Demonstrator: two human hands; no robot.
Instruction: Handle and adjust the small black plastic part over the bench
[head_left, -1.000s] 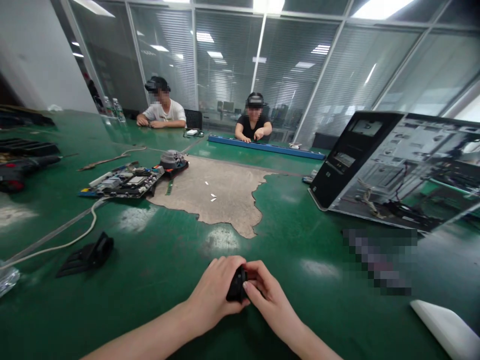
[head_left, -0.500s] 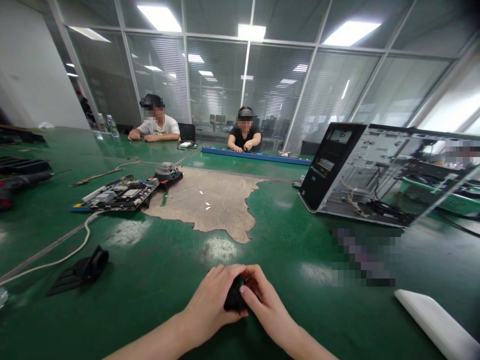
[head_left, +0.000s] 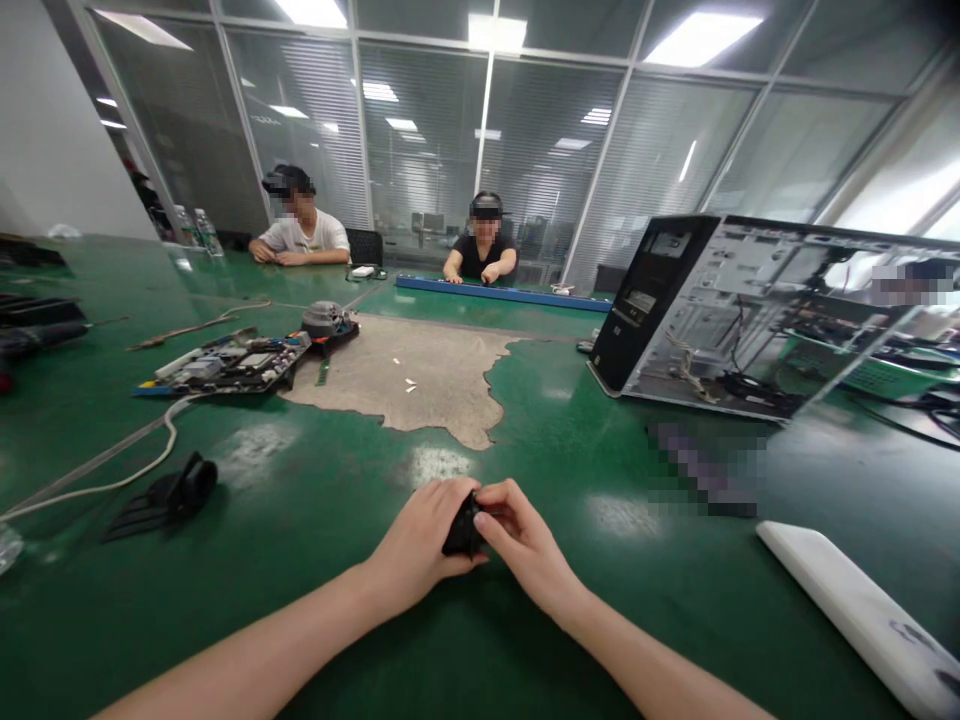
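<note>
Between my two hands is a small black part [head_left: 461, 530], mostly covered by fingers, so its exact kind does not show. My left hand [head_left: 424, 530] wraps round it from the left, thumb underneath. On the other side, my right hand [head_left: 521, 530] pinches its right edge with thumb and fingertips. Both hands are just above the near part of the green table [head_left: 315, 620]. A black plastic piece with a round collar and flat slats [head_left: 169, 495] lies to the left of my hands.
A circuit board [head_left: 232, 362] with a fan [head_left: 326, 318] lies at left beside a bare tan patch [head_left: 397, 400]. An open computer case [head_left: 697, 310] stands at right, with a white slab [head_left: 847, 600] nearer me. Two people sit across the table behind a blue bar [head_left: 502, 292].
The view has tipped down a little, so everything sits higher in the picture and more of my forearms shows. My hands keep the same hold on the black part.
</note>
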